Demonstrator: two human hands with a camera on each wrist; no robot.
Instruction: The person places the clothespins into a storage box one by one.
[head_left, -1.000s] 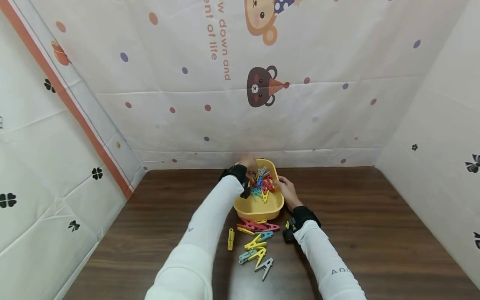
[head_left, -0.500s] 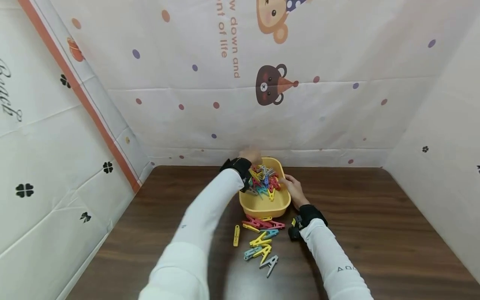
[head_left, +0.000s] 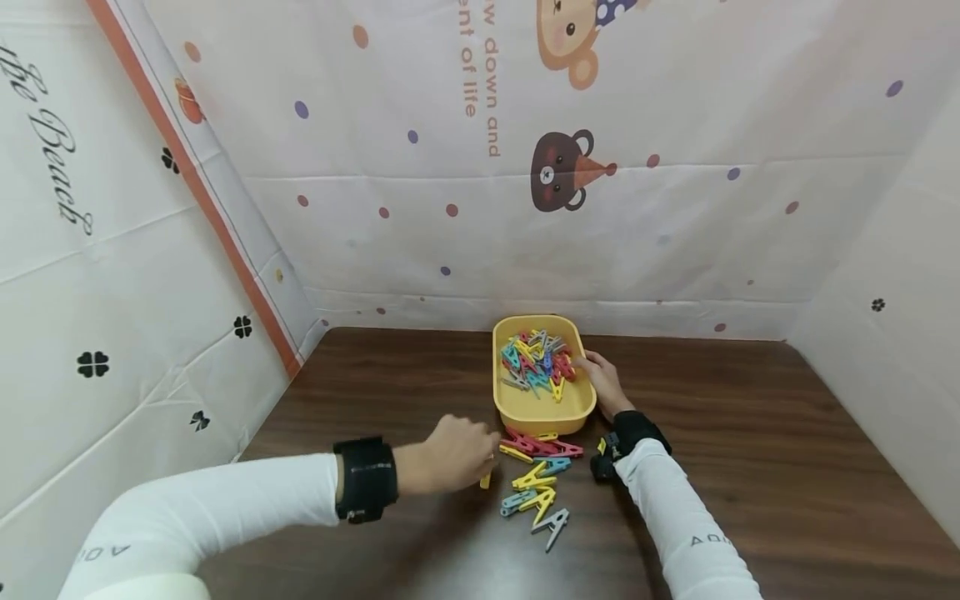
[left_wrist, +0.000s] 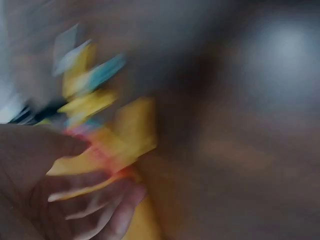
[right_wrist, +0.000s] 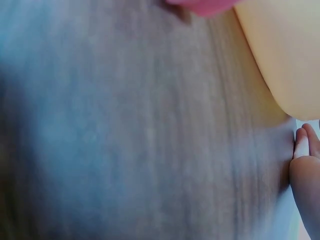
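A yellow plastic basin (head_left: 528, 417) stands at the back of the table, holding a heap of coloured clothespins (head_left: 547, 362). My right hand (head_left: 606, 385) grips its right rim, with the fingertips (right_wrist: 301, 140) beside the wall in the right wrist view. My left hand (head_left: 453, 454) is over the table left of the loose pins, its fingers loosely bent and nothing seen in them. Partly hidden under those fingers lies a yellow clothespin (head_left: 485, 481), which shows blurred in the left wrist view. Whether the hand touches it cannot be told.
In front of the basin, pink clothespins (head_left: 534, 446), yellow ones (head_left: 534, 477), a blue-grey one (head_left: 517, 502) and a grey one (head_left: 552, 527) lie in a line on the wooden table (head_left: 720, 433). A printed cloth wall (head_left: 420, 242) rises behind.
My left hand has left the basin's far left side and come toward me, down to the lone yellow clothespin. The right hand stays on the rim. The head view has shifted slightly.
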